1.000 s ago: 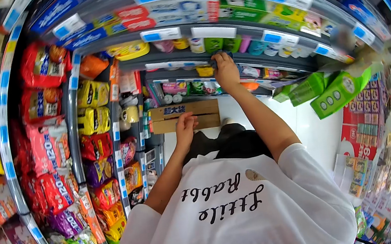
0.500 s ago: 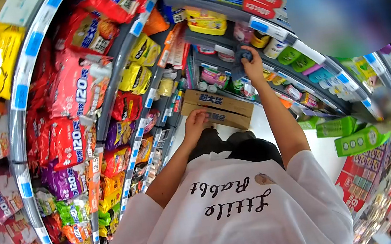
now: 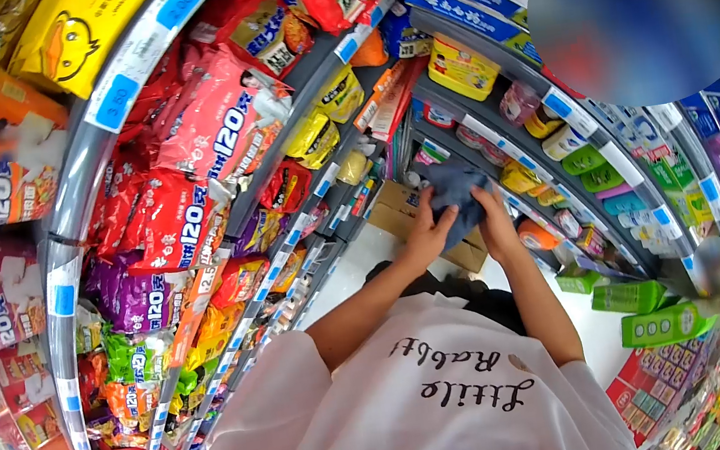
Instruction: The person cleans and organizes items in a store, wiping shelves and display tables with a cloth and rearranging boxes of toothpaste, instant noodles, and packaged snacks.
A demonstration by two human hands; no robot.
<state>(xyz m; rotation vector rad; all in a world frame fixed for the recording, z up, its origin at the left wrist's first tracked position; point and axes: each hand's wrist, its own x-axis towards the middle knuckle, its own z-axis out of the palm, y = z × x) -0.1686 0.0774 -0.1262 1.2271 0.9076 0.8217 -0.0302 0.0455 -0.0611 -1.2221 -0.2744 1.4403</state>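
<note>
A dark blue-grey cloth (image 3: 457, 193) is spread between my two hands, above a brown cardboard box on the floor. My left hand (image 3: 425, 232) grips its left side, fingers closed on the fabric. On the opposite side, my right hand (image 3: 495, 220) holds the cloth's right edge. The cardboard box (image 3: 392, 208) is partly covered by the cloth and my hands. Just beyond the cloth, the lower shelves hold small packaged goods, among them a yellow tub (image 3: 461, 68) higher up.
Shelves with red snack bags (image 3: 184, 217) and yellow packs (image 3: 311, 140) rise on the left. Along the right, shelves carry green packages (image 3: 584, 160) and bottles. Several green bottles (image 3: 664, 325) stand near the floor at the lower right.
My right hand has come down from the shelf with the bunched cloth. My left hand has moved right and taken hold of it, and the cloth is now opened wider. The view has turned.
</note>
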